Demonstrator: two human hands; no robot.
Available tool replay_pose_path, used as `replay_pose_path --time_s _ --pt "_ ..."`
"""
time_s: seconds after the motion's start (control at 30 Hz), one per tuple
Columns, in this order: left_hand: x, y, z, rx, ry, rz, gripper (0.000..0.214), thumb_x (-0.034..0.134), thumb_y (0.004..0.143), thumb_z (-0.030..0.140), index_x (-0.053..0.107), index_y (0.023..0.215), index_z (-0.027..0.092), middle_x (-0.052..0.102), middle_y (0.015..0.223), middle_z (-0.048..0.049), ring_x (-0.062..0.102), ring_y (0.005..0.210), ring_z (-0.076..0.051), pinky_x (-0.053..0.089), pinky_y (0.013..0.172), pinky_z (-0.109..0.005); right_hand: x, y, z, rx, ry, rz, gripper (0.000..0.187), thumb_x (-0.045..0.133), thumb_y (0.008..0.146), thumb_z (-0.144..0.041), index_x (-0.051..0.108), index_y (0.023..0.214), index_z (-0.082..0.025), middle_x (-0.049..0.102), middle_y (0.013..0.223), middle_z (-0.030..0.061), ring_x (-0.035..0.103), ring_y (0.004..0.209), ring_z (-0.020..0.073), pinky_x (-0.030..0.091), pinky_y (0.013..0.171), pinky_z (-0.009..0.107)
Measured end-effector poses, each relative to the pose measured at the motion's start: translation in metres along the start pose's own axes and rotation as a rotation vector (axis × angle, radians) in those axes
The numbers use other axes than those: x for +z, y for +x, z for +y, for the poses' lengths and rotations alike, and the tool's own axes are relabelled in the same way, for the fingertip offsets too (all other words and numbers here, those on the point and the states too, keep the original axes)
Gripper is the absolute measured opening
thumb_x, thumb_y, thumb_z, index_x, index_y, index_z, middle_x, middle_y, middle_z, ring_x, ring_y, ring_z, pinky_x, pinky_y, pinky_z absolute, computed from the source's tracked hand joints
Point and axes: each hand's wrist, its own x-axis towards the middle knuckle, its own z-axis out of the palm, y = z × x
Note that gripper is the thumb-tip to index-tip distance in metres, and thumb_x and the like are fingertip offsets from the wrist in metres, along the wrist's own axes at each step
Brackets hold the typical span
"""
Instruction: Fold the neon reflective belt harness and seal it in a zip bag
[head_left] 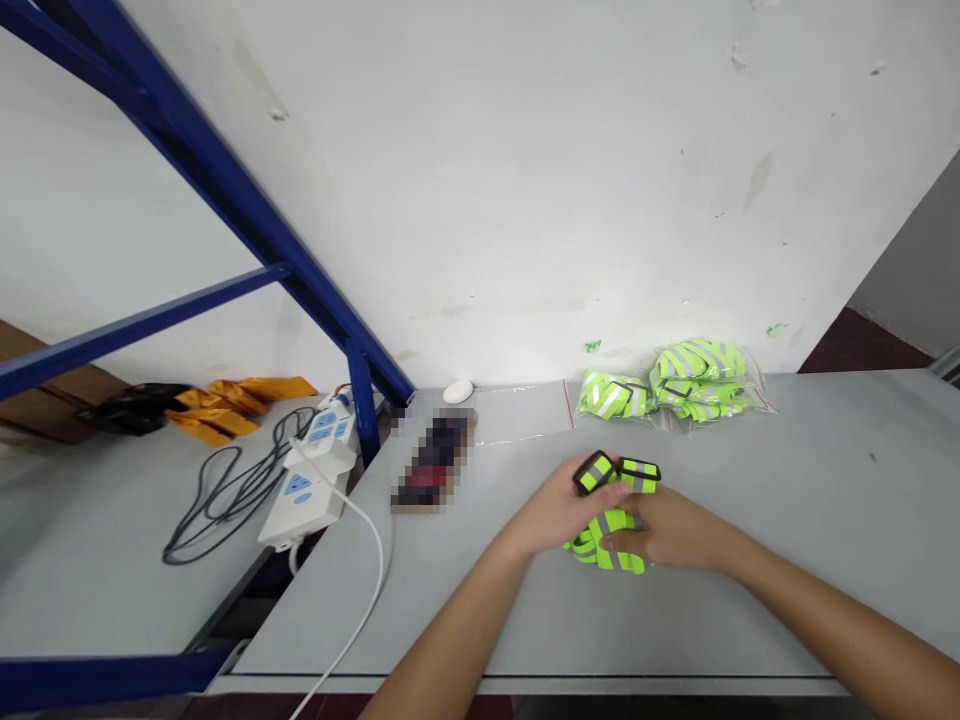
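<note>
Strap bundle [600, 532], yellow-green with grey bands, sits between the two hands, over the grey table [825, 470]. Left hand [556, 508] grasps it from the left, thumb across the top; right hand [671, 525] grasps it from the right, thumb on the lower folds. Two black buckles [593, 473] stand out at the bundle's far side. Whether bundle touches table: cannot tell. Bagged straps [697, 382] lie farther off, near the wall [525, 180], apart from the hands; flat clear bag [521, 412] lies to their left.
</note>
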Motion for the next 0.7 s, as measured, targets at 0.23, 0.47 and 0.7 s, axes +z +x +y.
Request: replay_pose_path --time_s 0.23,0.47,0.7 --pt "-0.001 0.005 -0.006 0.035 0.016 -0.149 0.054 0.076 0.068 0.027 0.060 0.119 0.020 0.069 0.104 -0.0046 0.062 0.095 -0.023 0.050 0.081 -0.031 -0.006 0.004 0.011 -0.008 0.155 -0.053 0.015 0.063 0.081 -0.036 0.066 0.080 -0.021 0.068 0.084 -0.0005 0.060 0.080 0.0185 0.047 0.067 0.026" --pt "-0.011 0.016 -0.023 -0.009 0.019 -0.236 0.030 0.070 0.075 0.029 0.068 0.102 0.016 0.072 0.098 -0.0057 0.066 0.095 -0.025 0.052 0.082 -0.034 0.012 -0.004 0.014 -0.095 0.081 0.161 0.017 0.051 0.089 -0.025 0.058 0.104 -0.020 0.066 0.096 0.0044 0.062 0.083 0.0189 0.051 0.072 0.031" --pt "-0.013 0.016 -0.033 -0.132 -0.156 -0.129 0.066 0.074 0.070 0.026 0.053 0.132 0.019 0.067 0.118 -0.0082 0.061 0.112 -0.027 0.045 0.098 -0.040 0.031 -0.005 0.023 -0.421 -0.488 0.354 0.039 0.051 0.092 -0.031 0.051 0.122 -0.007 0.057 0.119 0.0199 0.050 0.117 0.0317 0.045 0.098 0.049"
